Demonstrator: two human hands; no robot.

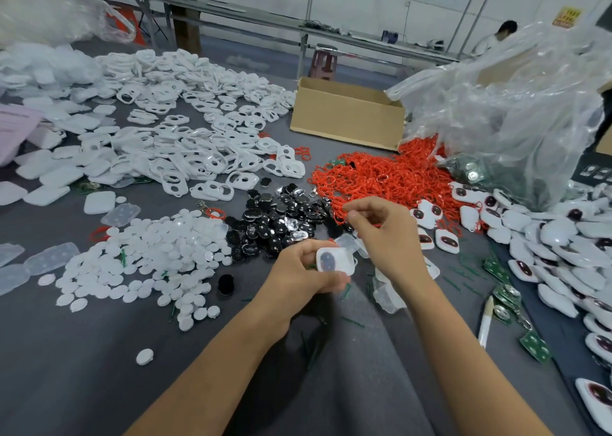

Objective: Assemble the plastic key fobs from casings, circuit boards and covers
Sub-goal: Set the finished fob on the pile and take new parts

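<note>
The left hand grips a white fob just above the surface; the right hand seemingly pinches a red loop; a loose pinch could drop it, tangling in the red pile.

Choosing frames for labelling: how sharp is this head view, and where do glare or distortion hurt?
Head view: wide-angle distortion bends the far bench; glare whitens the clear plastic bag; the fob in the left hand looks slightly soft; light is even, shadows soft under the forearms.
</note>
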